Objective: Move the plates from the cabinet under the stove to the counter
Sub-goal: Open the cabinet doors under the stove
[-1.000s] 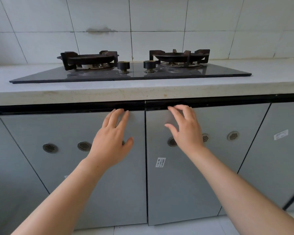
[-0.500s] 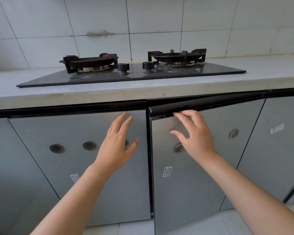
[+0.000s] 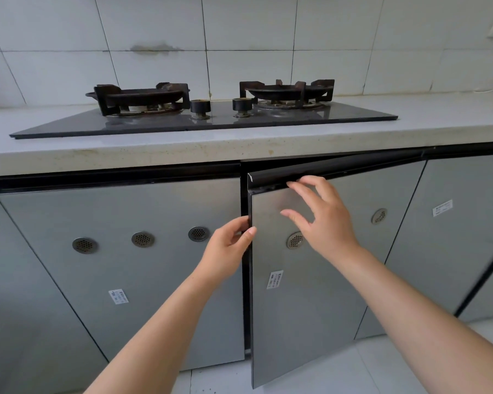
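From my head camera, the right door (image 3: 310, 308) under the stove (image 3: 205, 120) now stands further out from its frame than it did half a second ago, with a dark gap down its free edge. My left hand (image 3: 228, 245) has left the face of the left door (image 3: 111, 280) and now grips that free edge, thumb on the front and fingers (image 3: 241, 223) curled behind it. My right hand (image 3: 325, 223) is spread and grips nothing; its straight fingertips touch the black strip (image 3: 353, 166) along the door's top.

The plates are not in view. I judge they sit inside the cabinet (image 3: 111, 176) behind this door, where the gap is too narrow and dark to show anything. Nothing stands on the counter (image 3: 453, 118) yet, so the task is barely started. With my left hand on the edge, I can swing the door wide next.
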Tool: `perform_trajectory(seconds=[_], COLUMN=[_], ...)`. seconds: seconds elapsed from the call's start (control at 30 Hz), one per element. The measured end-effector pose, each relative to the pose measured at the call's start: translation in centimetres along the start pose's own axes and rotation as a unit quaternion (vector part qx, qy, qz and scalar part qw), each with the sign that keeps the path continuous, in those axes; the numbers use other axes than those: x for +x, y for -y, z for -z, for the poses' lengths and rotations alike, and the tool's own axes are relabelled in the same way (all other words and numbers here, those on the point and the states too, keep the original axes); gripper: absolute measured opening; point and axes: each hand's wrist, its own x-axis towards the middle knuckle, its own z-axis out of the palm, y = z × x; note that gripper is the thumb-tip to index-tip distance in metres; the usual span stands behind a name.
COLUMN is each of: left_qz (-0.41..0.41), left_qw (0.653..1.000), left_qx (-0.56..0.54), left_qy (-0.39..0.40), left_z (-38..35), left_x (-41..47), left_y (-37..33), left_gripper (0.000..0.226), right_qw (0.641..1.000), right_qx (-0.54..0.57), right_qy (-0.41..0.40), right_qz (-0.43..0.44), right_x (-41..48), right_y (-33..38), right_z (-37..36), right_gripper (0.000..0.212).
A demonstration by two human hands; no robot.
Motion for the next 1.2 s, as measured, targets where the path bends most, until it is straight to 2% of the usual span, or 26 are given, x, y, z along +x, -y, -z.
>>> perform_trajectory(seconds=[0.1,0.27,0.53,0.67,0.83,1.03,1.2], left_qz=[0.007,0.018,0.012,-0.011,-0.041,-0.037,-0.059], left_qw=[1.000,0.999,0.998,0.992,0.983,0.982,0.983], left_qx=[-0.019,-0.042,-0.036,-0.054,-0.070,-0.052,-0.037], left_qy=[-0.002,0.008,0.057,0.111,0.167,0.176,0.167], left_z=[0.0,0.1,0.7,0.6,-0.4,-1.4,-2.7], left_x=[0.3,0.6,0.7,0.0,-1.5,-2.6,-4.4], left_y=[0.7,1.4,1.4,1.0,0.6,0.4,-0.5], left_gripper=[0.022,0.021,0.029,0.024,0.020,0.024,0.020], right_qw=[0.999,0.991,0.993,0.992,0.983,0.976,0.980], right_qx=[0.037,0.075,0.029,0.020,0.065,0.103,0.104], right_qy=[-0.015,-0.097,-0.014,-0.035,-0.087,-0.072,-0.046], right_qz=[-0.021,-0.060,-0.110,-0.122,-0.150,-0.177,-0.163], right_x=[0.3,1.0,2.4,1.7,0.4,-0.6,-1.7], right_y=[0.4,1.5,3.9,4.8,5.3,6.0,6.0], right_z=[0.4,2.1,1.9,2.6,4.2,5.9,8.0], right_gripper=[0.040,0.033,0.040,0.043,0.036,0.037,0.032])
